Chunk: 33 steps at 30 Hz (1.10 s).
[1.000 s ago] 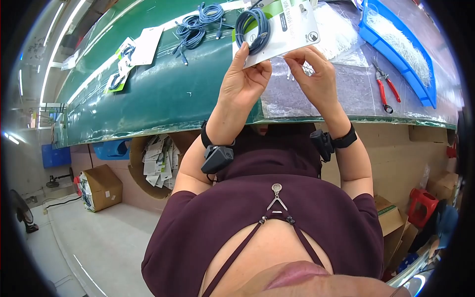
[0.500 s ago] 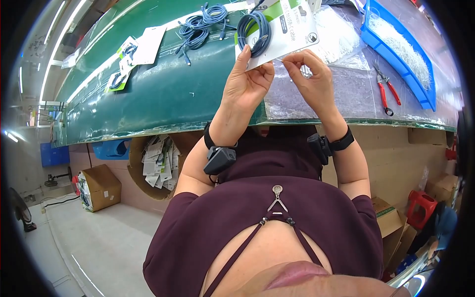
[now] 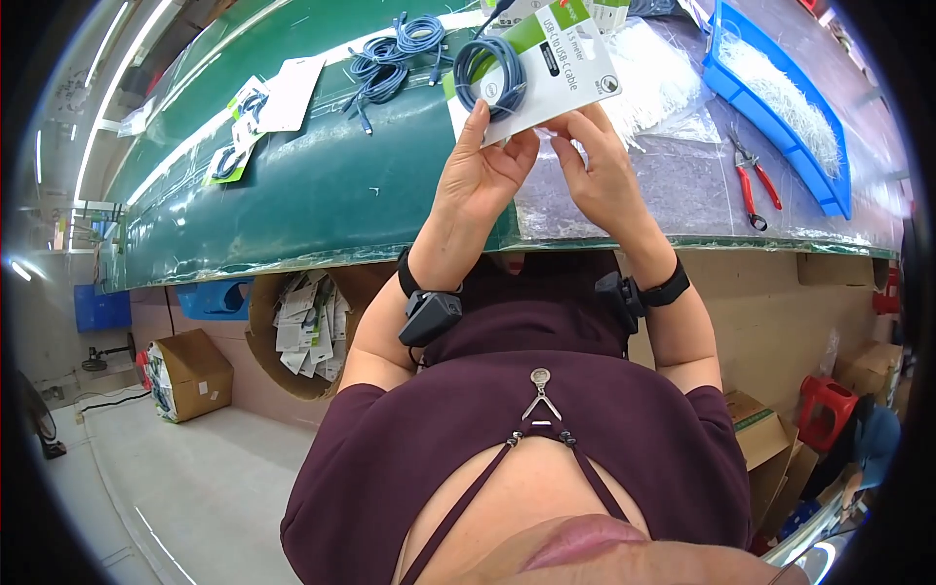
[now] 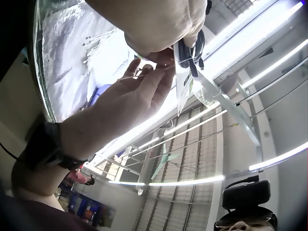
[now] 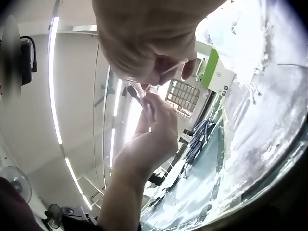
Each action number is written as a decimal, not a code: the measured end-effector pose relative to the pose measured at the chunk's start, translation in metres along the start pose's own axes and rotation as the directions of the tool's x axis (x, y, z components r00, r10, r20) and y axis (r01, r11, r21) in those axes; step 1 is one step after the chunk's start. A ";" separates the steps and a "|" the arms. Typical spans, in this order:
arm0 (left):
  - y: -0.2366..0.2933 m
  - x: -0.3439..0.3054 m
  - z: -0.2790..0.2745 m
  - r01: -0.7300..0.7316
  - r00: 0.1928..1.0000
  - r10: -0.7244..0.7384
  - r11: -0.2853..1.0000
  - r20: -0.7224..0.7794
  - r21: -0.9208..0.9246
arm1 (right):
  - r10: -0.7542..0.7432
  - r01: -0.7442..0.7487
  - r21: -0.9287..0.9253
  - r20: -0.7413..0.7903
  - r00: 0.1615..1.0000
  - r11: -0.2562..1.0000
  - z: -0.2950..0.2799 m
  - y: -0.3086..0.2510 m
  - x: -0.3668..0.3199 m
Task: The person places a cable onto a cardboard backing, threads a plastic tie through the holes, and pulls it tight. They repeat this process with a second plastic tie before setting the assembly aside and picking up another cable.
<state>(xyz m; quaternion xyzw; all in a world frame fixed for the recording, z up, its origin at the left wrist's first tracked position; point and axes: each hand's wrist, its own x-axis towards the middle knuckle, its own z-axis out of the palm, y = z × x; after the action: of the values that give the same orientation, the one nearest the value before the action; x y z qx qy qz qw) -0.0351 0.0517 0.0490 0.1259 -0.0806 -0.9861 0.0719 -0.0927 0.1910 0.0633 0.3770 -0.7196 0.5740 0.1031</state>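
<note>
In the head view a white and green card [image 3: 561,73] is held up, a dark blue coiled cable [image 3: 489,78] against its front at the left. My left hand [image 3: 480,174] grips the card's lower left, thumb over the coil and fingers behind. My right hand [image 3: 602,171] is at the card's lower edge, fingers partly behind it. In the right wrist view a thin white strip [image 5: 174,67] lies between the thumb and fingers of the right hand [image 5: 149,38]. The left wrist view shows the right hand [image 4: 134,96] close beside the left hand [image 4: 154,24].
Loose blue cables [image 3: 390,60] lie on the green table [image 3: 322,195], with carded cables [image 3: 232,156] farther left. White ties [image 3: 658,83] in plastic, red-handled cutters [image 3: 754,180] and a blue tray [image 3: 829,185] of ties are on the right.
The card has tilted so more of its front print shows, and it has shifted slightly left. My right hand has moved left and up, its fingers now partly behind the card.
</note>
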 end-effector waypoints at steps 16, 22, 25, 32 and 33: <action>-0.011 -0.001 -0.003 -0.057 0.997 0.064 0.978 -0.030 0.203 | 0.283 -0.156 0.575 -0.137 0.949 0.803 0.019 0.031 -0.024; -0.006 -0.001 0.000 -0.345 0.938 0.308 0.873 0.157 0.346 | 0.062 0.054 -0.470 0.227 0.972 0.881 -0.024 0.022 -0.037; -0.007 0.000 -0.003 -0.405 0.914 0.351 0.817 0.203 0.411 | -0.105 0.153 -0.408 0.137 0.985 0.900 -0.028 -0.003 -0.033; -0.022 -0.008 -0.005 -0.406 0.914 0.348 0.760 0.211 0.508 | -0.315 0.348 -0.424 0.149 0.937 0.836 -0.025 -0.015 0.003; -0.022 -0.009 -0.006 -0.397 0.918 0.339 0.771 0.208 0.497 | -0.284 0.330 -0.414 0.170 0.944 0.848 -0.024 -0.013 0.003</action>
<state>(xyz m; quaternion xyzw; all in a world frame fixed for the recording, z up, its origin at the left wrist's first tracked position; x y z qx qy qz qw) -0.0278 0.0739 0.0418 0.0698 -0.3762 -0.8969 0.2216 -0.0925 0.2106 0.0822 0.4832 -0.7645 0.3539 0.2382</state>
